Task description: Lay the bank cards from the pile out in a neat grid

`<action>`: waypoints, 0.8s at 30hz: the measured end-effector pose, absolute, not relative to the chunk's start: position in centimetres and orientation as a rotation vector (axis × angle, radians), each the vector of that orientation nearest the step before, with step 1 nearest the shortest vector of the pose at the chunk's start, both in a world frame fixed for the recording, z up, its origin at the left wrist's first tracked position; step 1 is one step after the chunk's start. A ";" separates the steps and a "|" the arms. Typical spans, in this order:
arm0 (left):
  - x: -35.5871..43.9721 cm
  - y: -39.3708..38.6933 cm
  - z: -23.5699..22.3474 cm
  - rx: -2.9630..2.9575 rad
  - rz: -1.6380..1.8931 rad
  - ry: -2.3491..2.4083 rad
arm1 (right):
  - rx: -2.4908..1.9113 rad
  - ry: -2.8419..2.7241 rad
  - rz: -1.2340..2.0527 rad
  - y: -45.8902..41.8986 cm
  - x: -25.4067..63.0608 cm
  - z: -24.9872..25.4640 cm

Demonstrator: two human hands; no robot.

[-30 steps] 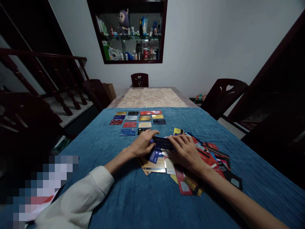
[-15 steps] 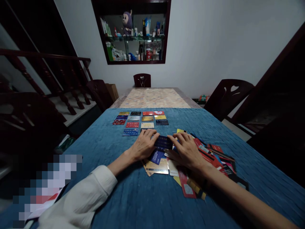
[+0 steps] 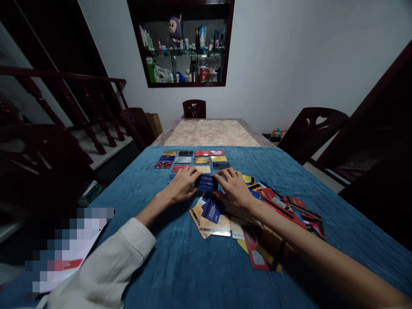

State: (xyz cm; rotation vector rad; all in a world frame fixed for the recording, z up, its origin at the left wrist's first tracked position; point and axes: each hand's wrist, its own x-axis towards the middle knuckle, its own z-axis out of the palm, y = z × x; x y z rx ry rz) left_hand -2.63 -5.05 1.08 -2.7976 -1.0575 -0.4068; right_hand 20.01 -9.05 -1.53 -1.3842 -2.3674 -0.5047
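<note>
A dark blue card with light lettering is held between my two hands, just in front of the laid-out cards. My left hand pinches its left edge with curled fingers. At the right edge, my right hand grips it with thumb and fingers. Beyond them, cards lie face up in rows, among them a gold card and a dark card; my left hand partly covers a red card. Below my hands, a purple-blue card overlaps a tan card in a loose pile.
More cards spread under and beyond my right forearm, including a red card. A blue cloth covers the near part of the table. Dark wooden chairs stand around it. A pixelated pale object lies at left.
Both hands have moved left and slightly away from me, carrying the dark blue card from above the loose pile toward the rows. The view has shifted slightly.
</note>
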 end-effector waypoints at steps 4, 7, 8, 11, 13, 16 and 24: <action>-4.5 -3.5 1.3 -2.796 -0.371 -1.098 | -1.433 -2.418 -0.456 -7.5 18.0 -0.9; -5.8 -2.4 1.3 -2.793 -0.328 -1.156 | -1.465 -2.445 -0.412 -6.6 16.4 -0.3; -6.2 -2.1 1.3 -2.792 -0.316 -1.180 | -1.476 -2.455 -0.395 -6.3 15.9 -0.2; -7.4 -1.2 1.1 -2.789 -0.292 -1.235 | -1.496 -2.481 -0.340 -5.6 14.6 0.2; -8.1 -0.6 1.0 -2.791 -0.272 -1.258 | -1.497 -2.495 -0.311 -5.2 13.8 0.3; -8.9 0.0 0.8 -2.792 -0.229 -1.315 | -1.500 -2.516 -0.274 -4.4 12.8 0.1; -9.9 0.6 0.0 -2.766 -0.132 -1.529 | -1.529 -2.596 -0.151 -2.8 10.9 -0.3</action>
